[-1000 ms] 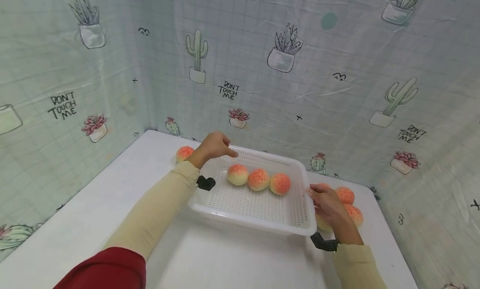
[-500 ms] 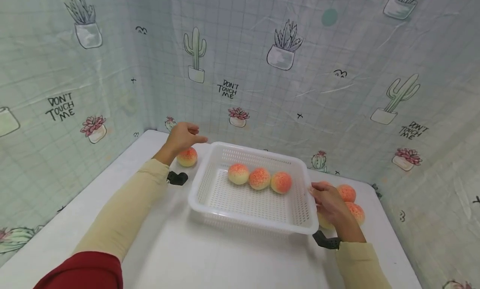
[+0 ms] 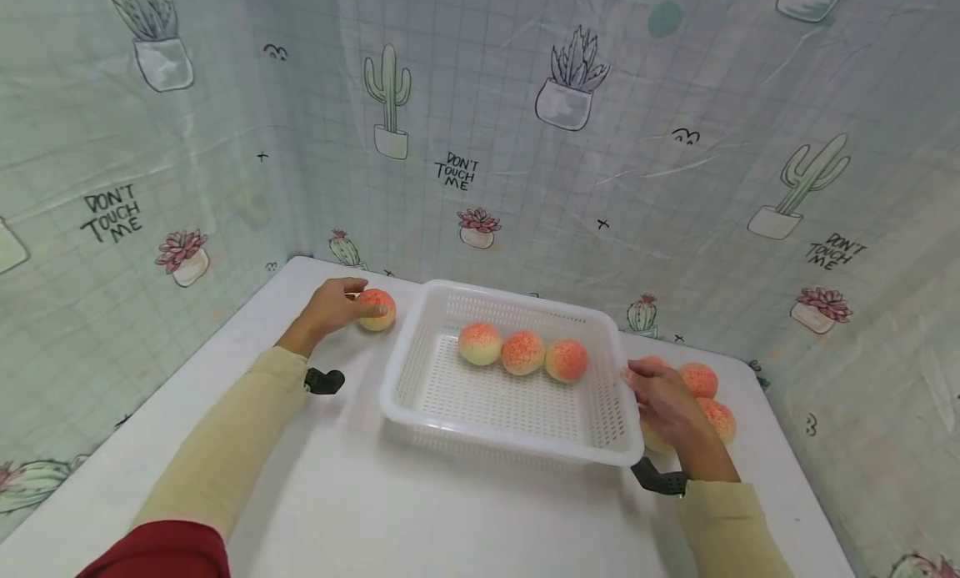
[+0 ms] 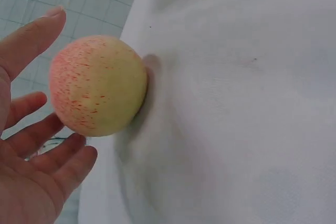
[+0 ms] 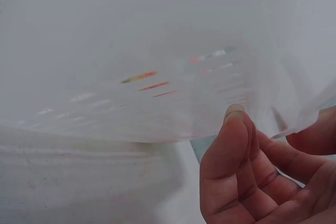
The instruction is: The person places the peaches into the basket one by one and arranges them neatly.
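Observation:
In the head view my left hand (image 3: pixel 324 313) is at a single peach (image 3: pixel 382 299), red-speckled over pale yellow, on the table left of the basket. The left wrist view shows thumb and fingers spread about this peach (image 4: pixel 100 85), the thumb standing off its surface. My right hand (image 3: pixel 666 399) grips the right rim of a white perforated plastic basket (image 3: pixel 510 438), with the thumb and curled fingers (image 5: pixel 226 161) at its edge in the right wrist view. Inside the basket, a left peach (image 3: pixel 480 344), a middle peach (image 3: pixel 522 353) and a right peach (image 3: pixel 567 361) lie in a row.
Several more peaches (image 3: pixel 699 379) sit on the white table (image 3: pixel 450 520) to the right of the basket, partly hidden by my right hand. A cactus-printed cloth (image 3: pixel 525 186) rises behind the table and along both sides.
My left hand has left the area over the basket, moved left and come down to the lone peach. My right hand has stayed at the basket's rim.

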`<action>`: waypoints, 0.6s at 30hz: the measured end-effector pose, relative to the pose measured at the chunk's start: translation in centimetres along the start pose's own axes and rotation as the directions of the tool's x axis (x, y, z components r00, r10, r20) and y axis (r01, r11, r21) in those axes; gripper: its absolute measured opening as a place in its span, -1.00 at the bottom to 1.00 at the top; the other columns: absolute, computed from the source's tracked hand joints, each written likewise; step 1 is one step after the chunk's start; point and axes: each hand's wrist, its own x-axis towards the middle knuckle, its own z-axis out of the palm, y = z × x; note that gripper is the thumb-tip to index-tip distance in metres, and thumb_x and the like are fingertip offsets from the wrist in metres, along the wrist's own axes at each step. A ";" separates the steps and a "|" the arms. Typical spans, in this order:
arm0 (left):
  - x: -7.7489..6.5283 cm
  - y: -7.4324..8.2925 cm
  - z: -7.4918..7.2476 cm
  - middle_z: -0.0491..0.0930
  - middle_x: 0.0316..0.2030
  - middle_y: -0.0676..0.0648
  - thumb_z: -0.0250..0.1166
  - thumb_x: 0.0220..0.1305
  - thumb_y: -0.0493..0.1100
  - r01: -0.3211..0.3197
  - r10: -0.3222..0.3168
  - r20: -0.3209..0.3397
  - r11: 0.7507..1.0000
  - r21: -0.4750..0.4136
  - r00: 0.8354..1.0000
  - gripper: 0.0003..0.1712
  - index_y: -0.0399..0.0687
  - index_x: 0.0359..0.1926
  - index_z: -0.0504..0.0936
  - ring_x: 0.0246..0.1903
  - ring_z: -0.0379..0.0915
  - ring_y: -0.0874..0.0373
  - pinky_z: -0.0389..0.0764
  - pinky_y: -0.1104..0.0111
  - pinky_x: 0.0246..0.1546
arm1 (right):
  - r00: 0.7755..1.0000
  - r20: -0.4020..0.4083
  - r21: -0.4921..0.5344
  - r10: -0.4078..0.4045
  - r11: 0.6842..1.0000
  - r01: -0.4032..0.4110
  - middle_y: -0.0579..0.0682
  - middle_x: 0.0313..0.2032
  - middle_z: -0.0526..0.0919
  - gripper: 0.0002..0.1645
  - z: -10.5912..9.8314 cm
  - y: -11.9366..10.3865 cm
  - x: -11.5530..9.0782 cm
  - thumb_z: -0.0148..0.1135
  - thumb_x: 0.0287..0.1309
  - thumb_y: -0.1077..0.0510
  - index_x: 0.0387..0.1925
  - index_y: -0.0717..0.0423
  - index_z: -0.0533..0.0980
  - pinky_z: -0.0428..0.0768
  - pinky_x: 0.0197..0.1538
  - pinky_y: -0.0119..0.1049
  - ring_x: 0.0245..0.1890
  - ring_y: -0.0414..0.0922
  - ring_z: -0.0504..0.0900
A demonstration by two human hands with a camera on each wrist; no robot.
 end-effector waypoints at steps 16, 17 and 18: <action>1.7 -1.7 2.5 0.36 0.45 -0.42 0.50 0.21 0.10 -0.078 0.082 -0.083 0.996 0.054 0.993 0.10 -0.37 0.55 0.20 0.38 0.38 -0.27 0.41 -0.09 0.45 | 1.000 0.008 0.037 -0.004 0.999 0.004 -0.13 0.06 0.62 -0.33 -0.3 -0.1 0.2 0.10 0.56 0.02 0.54 0.15 0.24 0.70 -0.01 -0.32 -0.04 -0.17 0.65; 1.7 -1.7 2.5 0.39 0.43 -0.42 0.51 0.20 0.10 -0.086 0.091 -0.091 0.995 0.058 0.992 0.09 -0.39 0.53 0.23 0.35 0.41 -0.27 0.45 -0.08 0.42 | 1.000 0.005 0.037 -0.005 0.999 0.005 -0.13 0.06 0.63 -0.33 -0.3 -0.1 0.2 0.11 0.56 0.02 0.54 0.15 0.24 0.70 -0.01 -0.32 -0.04 -0.16 0.65; 1.8 -1.7 2.5 0.41 0.41 -0.43 0.51 0.20 0.10 -0.093 0.098 -0.095 0.994 0.061 0.991 0.08 -0.40 0.52 0.24 0.32 0.45 -0.26 0.48 -0.08 0.40 | 1.000 0.001 0.036 -0.002 0.999 0.002 -0.14 0.06 0.64 -0.33 -0.3 -0.1 0.3 0.12 0.55 0.01 0.53 0.14 0.25 0.70 0.00 -0.32 -0.04 -0.15 0.65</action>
